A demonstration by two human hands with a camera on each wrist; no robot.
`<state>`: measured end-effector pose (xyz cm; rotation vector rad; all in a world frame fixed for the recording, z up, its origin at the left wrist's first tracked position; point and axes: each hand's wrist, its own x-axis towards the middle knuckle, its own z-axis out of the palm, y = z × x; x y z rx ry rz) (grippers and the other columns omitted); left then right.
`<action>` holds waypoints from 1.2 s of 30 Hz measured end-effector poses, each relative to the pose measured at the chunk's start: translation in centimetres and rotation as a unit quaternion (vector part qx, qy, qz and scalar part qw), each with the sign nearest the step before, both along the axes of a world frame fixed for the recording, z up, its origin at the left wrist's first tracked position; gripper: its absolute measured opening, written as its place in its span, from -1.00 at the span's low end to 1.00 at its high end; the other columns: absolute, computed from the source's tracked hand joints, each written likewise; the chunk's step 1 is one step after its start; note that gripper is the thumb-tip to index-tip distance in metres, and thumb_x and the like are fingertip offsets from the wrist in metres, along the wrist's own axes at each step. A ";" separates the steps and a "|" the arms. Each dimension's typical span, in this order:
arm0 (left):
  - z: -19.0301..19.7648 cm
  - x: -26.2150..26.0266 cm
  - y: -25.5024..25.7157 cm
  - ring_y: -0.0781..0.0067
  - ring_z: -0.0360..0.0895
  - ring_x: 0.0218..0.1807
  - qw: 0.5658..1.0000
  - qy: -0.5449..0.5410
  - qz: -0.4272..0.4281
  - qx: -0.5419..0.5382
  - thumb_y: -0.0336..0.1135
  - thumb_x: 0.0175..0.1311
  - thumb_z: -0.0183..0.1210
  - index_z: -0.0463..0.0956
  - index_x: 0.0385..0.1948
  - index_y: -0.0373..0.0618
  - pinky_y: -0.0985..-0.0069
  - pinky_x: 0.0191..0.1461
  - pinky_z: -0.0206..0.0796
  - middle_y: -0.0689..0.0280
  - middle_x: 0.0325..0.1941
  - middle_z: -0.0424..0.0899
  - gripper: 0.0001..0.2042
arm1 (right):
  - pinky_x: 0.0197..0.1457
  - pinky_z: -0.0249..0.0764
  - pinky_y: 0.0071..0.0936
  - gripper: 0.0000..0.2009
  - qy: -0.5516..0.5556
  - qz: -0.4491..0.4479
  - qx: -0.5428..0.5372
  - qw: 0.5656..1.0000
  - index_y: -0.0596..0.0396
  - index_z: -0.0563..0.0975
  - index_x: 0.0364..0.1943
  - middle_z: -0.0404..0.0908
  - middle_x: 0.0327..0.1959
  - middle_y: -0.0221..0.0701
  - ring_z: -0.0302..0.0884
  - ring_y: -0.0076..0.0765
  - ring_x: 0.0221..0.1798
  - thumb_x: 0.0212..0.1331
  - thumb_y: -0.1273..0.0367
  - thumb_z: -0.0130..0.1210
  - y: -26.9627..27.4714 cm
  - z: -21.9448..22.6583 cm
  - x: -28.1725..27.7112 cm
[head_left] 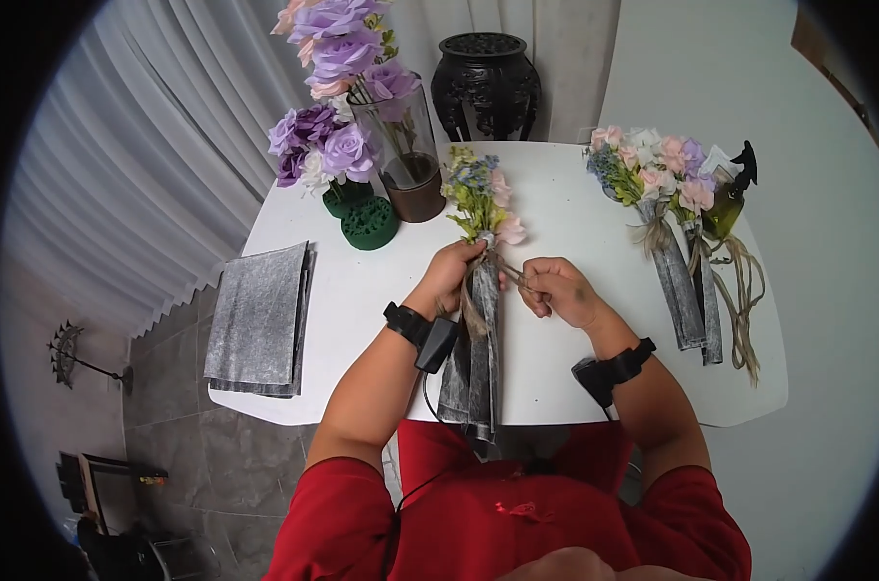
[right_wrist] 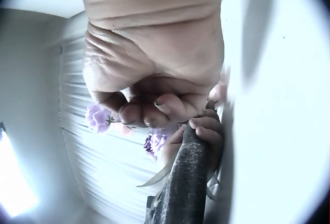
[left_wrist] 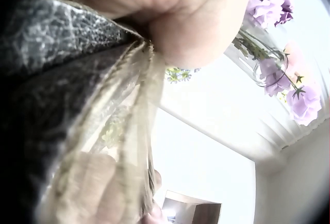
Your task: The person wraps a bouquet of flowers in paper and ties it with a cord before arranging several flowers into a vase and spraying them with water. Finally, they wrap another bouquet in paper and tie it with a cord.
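Bouquet (head_left: pixel 489 320), one, grey-wrapped: over the white table (head_left: pixel 555 378), gripped above its middle by the left hand (head_left: pixel 449 278). Ribbon (head_left: pixel 507 268), tan: runs from bouquet to right hand (head_left: pixel 561 292), which pinches it just beside.

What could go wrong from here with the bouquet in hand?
If the left grip slackens, the gray wrap could loosen. A hard tug from the right grip on the ribbon might crease it. The wrap's lower end reaches past the front of the white table, so it may get bumped.
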<state>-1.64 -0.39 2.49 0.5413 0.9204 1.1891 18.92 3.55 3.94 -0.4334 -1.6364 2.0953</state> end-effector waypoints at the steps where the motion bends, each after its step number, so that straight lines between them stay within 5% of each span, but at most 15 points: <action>1: 0.1 -0.2 0.0 0.24 0.58 -0.50 1.000 0.003 0.007 -0.007 -0.27 0.41 -0.16 0.36 -0.30 -0.28 0.37 -0.38 0.52 0.13 -0.46 0.56 -0.77 | -0.64 0.13 -0.61 -0.81 0.044 0.014 -0.027 0.999 0.07 0.30 -0.61 0.26 -0.75 -0.44 0.19 -0.53 -0.71 0.13 0.39 -0.10 -0.1 0.4 0.2; 4: -1.0 -1.1 0.6 0.28 0.56 -0.53 1.000 0.000 -0.001 -0.004 -0.30 0.42 -0.17 0.32 -0.29 -0.29 0.40 -0.44 0.50 0.12 -0.45 0.55 -0.78 | -0.67 0.10 -0.58 -0.79 0.174 -0.015 -0.081 0.981 0.07 0.28 -0.65 0.24 -0.78 -0.41 0.12 -0.50 -0.75 0.10 0.37 -0.08 -0.1 1.8 0.9; 12: -0.1 1.1 0.1 0.45 0.57 -0.45 0.990 0.136 0.013 0.020 -0.30 0.38 -0.05 0.38 -0.23 -0.25 0.51 -0.38 0.48 0.22 -0.38 0.59 -0.82 | -0.61 0.13 -0.56 -0.77 0.250 -0.137 -0.116 0.952 0.00 0.25 -0.63 0.32 -0.74 -0.37 0.19 -0.44 -0.65 0.14 0.29 -0.13 3.4 0.9 2.5; 18: 0.5 1.5 -0.4 0.51 0.55 -0.39 0.997 0.066 0.015 0.021 -0.35 0.35 0.00 0.36 -0.14 -0.27 0.51 -0.33 0.45 0.28 -0.33 0.57 -0.82 | -0.19 0.37 -0.47 -0.77 0.225 -0.268 -0.202 0.915 0.01 0.35 -0.62 0.55 -0.52 -0.34 0.56 -0.25 -0.21 0.17 0.30 -0.07 5.0 -0.4 2.5; 26: 0.0 0.5 -0.2 0.22 0.59 -0.38 0.998 -0.048 0.001 0.030 -0.24 0.44 -0.28 0.26 -0.16 -0.24 0.30 -0.33 0.56 0.15 -0.30 0.55 -0.75 | -0.17 0.50 -0.44 -0.72 0.183 -0.102 -0.181 0.961 0.26 0.51 -0.15 0.61 -0.18 -0.23 0.59 -0.22 -0.17 0.28 0.30 -0.09 2.1 2.1 2.5; 28: 0.0 0.4 -0.4 0.18 0.61 -0.35 0.998 -0.060 0.015 0.029 -0.22 0.44 -0.34 0.26 -0.14 -0.23 0.28 -0.31 0.57 0.13 -0.27 0.55 -0.73 | -0.34 0.53 -0.52 -0.70 0.035 0.055 -0.062 0.996 0.30 0.48 -0.07 0.63 -0.17 -0.18 0.62 -0.22 -0.24 0.28 0.32 -0.04 2.6 -0.2 2.4; 30: 0.1 0.5 -0.4 0.16 0.62 -0.30 0.998 -0.050 -0.007 0.045 -0.21 0.44 -0.34 0.24 -0.06 -0.23 0.24 -0.25 0.58 0.12 -0.24 0.56 -0.70 | -0.46 0.46 -0.65 -0.75 -0.017 0.033 -0.011 0.999 0.26 0.49 -0.08 0.64 -0.23 -0.24 0.61 -0.38 -0.34 0.27 0.37 0.00 1.2 -0.2 0.4; 33: -0.2 0.7 -0.4 0.22 0.61 -0.33 0.997 -0.052 -0.023 0.051 -0.18 0.44 -0.36 0.31 -0.03 -0.22 0.28 -0.22 0.56 0.13 -0.27 0.58 -0.65 | -0.49 0.36 -0.72 -0.78 -0.102 -0.151 0.096 0.978 0.18 0.53 -0.12 0.62 -0.43 -0.41 0.47 -0.67 -0.47 0.17 0.43 0.14 0.3 -1.2 -1.3; 36: -0.3 1.3 -0.5 0.25 0.61 -0.35 0.996 -0.035 -0.058 0.057 -0.15 0.43 -0.38 0.36 -0.07 -0.24 0.33 -0.23 0.55 0.13 -0.32 0.59 -0.61 | -0.50 0.40 -0.67 -0.79 -0.062 -0.183 0.171 0.966 0.20 0.50 -0.14 0.60 -0.50 -0.38 0.48 -0.61 -0.52 0.15 0.47 0.15 0.7 -2.2 -1.8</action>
